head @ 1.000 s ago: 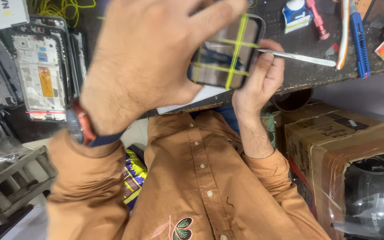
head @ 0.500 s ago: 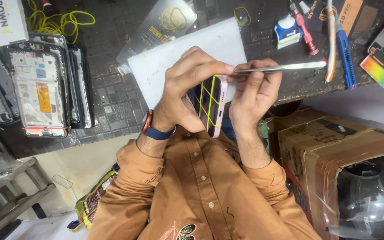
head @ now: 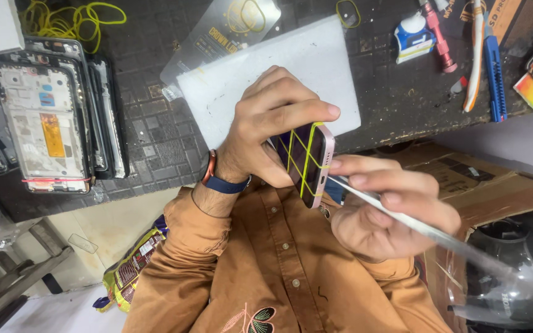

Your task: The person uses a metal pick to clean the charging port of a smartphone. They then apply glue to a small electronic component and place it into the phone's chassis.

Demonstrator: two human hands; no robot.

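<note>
Left hand has a closed grip around the pink-edged smartphone bound with crossed yellow rubber bands, thumb and fingers on its long edges, phone held upright in the air above my lap, just off the front edge of the dark tiled work surface. Right hand is closed on thin silver metal tweezers, tip touching the phone's lower side edge. My read: phone is light, rigid, glass-faced, so fragile and slick; grip belongs on the frame edges, not the glass, and clear of the bands. Tweezers are stiff and thin and could slip along the seam. White foam sheet lies on the surface behind, opened phone frames off to the side.
</note>
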